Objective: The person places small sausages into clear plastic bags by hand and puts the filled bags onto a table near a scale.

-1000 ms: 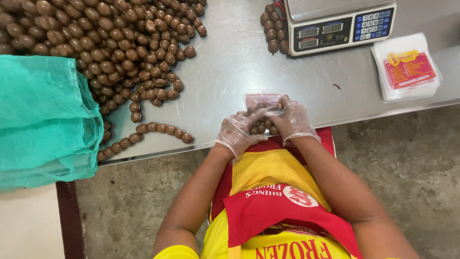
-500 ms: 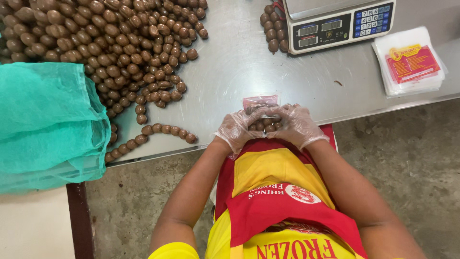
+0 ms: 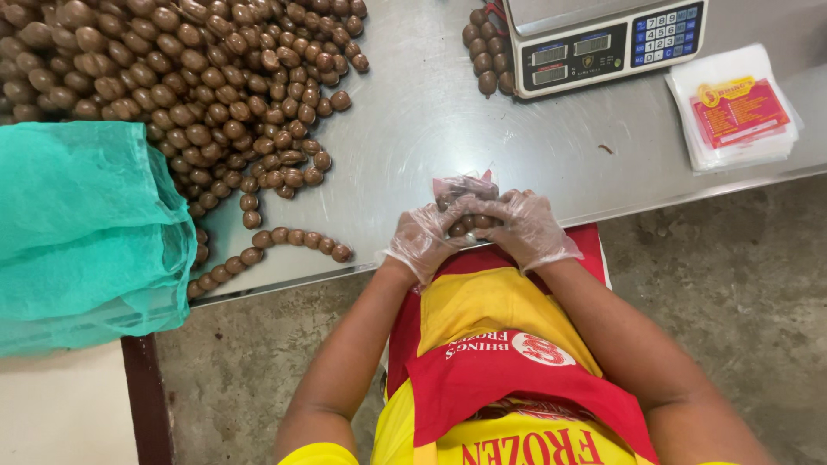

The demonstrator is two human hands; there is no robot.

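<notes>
A small clear bag (image 3: 465, 207) of brown balls is clasped between the left hand (image 3: 426, 239) and right hand (image 3: 527, 228) (both in thin plastic gloves), now drawn back to the near edge of the tabletop (image 3: 413, 129). Left of the hands a short row of balls (image 3: 293, 239) is seen, the big heap (image 3: 189, 86) beyond, and a scale (image 3: 603, 39) ahead to the right.
</notes>
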